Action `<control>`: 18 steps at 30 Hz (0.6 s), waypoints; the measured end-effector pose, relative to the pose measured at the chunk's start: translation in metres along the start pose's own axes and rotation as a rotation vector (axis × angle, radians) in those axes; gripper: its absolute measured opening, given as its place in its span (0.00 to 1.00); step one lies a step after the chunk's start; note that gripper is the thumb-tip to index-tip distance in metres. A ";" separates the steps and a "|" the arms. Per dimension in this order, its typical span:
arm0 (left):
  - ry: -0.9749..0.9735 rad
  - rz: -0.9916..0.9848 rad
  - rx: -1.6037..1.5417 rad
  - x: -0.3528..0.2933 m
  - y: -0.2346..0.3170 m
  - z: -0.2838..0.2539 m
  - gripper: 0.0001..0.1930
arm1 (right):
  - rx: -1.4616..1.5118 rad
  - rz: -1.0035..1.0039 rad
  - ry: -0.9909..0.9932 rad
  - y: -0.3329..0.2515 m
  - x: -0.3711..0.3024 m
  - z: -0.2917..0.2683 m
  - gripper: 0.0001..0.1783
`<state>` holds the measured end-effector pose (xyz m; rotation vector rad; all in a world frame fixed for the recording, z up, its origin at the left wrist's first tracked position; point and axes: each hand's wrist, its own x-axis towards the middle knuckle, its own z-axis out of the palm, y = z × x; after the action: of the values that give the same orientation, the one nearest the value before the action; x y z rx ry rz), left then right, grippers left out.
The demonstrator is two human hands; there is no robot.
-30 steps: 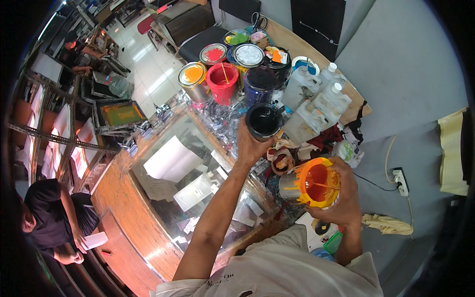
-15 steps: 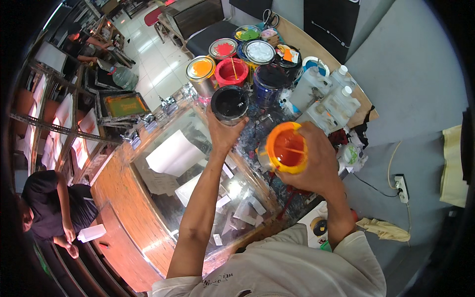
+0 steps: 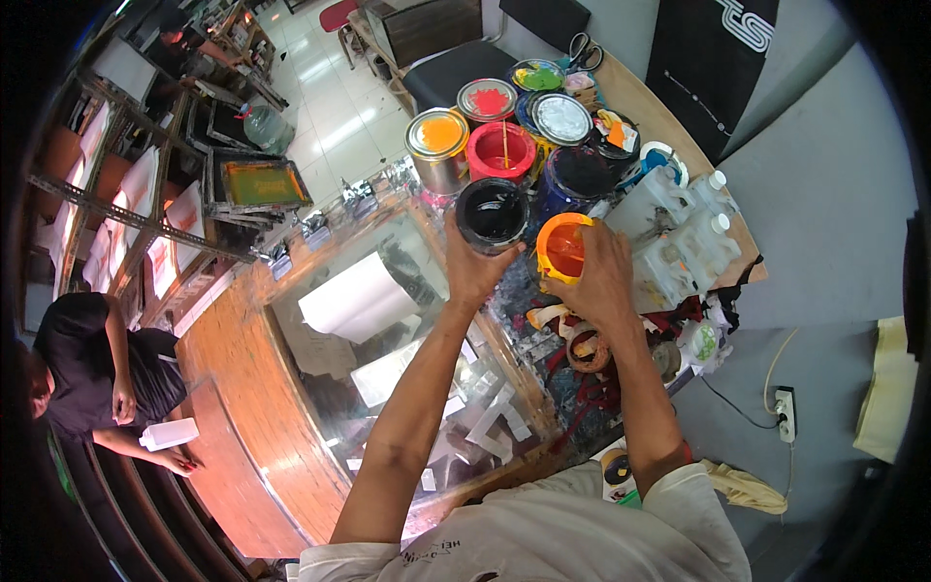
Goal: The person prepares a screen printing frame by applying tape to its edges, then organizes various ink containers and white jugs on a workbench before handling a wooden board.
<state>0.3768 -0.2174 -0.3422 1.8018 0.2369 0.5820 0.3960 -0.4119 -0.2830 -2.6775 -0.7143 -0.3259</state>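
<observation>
Left fingers wrapped round the black pot, thumb along its near right side; left hand (image 3: 473, 274) grips it low, and the black pot (image 3: 493, 215) holds dark, glossy contents. Right fingers curl over the far right side of the orange pot (image 3: 562, 242); right hand (image 3: 609, 283) has a firm hold, thumb side toward the wearer. Thin stick (image 3: 572, 256) lies across its mouth.

Main change: a second ago the orange pot is out by the near right part of the table, well apart from the cans; now it's up just beside the black pot. Black pot has shifted too, now right in front of the red tub (image 3: 490, 160). Reads as both pots brought in to the can group, neither released. Can't tell whether either base rests on the table.

Outward: dark blue can (image 3: 579, 177) behind the orange pot, yellow-topped can (image 3: 436, 136) behind left, translucent jugs (image 3: 674, 242) right. Brown roll (image 3: 580, 365) near the right forearm. Far left, another person (image 3: 82, 354), one hand by a white bottle (image 3: 170, 434).
</observation>
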 end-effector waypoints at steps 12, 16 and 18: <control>-0.005 -0.098 -0.038 -0.010 -0.002 0.013 0.54 | -0.049 -0.024 -0.066 -0.026 0.098 0.018 0.18; -0.027 -0.050 0.027 -0.015 -0.029 0.007 0.59 | 0.112 0.032 -0.182 -0.035 0.113 0.021 0.12; -0.089 -0.012 0.098 -0.017 -0.032 -0.002 0.61 | 0.207 0.014 -0.216 -0.042 0.112 0.017 0.11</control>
<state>0.3649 -0.2132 -0.3764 1.9151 0.2186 0.4879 0.4712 -0.3227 -0.2531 -2.5412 -0.7467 0.0408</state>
